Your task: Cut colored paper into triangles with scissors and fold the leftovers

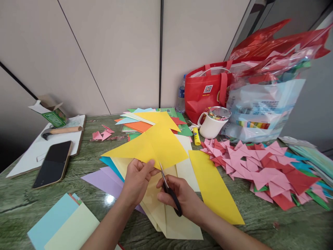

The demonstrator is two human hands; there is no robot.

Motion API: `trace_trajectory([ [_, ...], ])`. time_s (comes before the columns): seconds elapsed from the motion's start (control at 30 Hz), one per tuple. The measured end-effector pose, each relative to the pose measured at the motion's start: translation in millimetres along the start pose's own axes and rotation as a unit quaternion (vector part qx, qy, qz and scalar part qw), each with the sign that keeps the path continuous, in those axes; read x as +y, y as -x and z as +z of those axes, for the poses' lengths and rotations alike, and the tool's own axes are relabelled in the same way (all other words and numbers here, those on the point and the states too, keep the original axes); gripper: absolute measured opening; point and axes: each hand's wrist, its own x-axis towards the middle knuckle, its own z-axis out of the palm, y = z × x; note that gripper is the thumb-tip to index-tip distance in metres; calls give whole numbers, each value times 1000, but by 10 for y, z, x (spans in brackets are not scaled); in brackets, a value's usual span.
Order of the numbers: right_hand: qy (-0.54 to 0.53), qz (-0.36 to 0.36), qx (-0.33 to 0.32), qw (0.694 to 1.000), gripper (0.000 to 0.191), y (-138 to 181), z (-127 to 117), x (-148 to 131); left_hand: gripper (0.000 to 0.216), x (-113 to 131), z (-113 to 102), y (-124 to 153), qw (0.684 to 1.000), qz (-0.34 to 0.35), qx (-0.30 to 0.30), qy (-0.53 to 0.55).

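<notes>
Yellow folded sheet (153, 144) pinched by left hand (137, 178); right hand (179, 196) grips scissors (169, 189), blades at its edge.

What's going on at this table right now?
A person is cutting paper. The left hand pinches the lower edge of a folded yellow sheet, while the right hand holds scissors with blades at that edge. A pile of folded pink and red pieces lies to the right on the green table.
</notes>
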Motion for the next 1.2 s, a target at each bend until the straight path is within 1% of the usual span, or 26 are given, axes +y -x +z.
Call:
trace_trajectory([
  [0.47,-4,3,15,1000,39,-2,19,25,48,14,18,15,1000,-1,0,5],
  [0.77,-20,25,25,999,37,-3,22,107,48,18,26,32,1000,-6,12,0],
  [0.9,-14,29,34,999,37,-4,23,129,48,16,22,29,1000,-4,8,0],
  [1.2,-24,38,52,998,40,3,54,29,46,29,29,32,1000,-2,7,10],
])
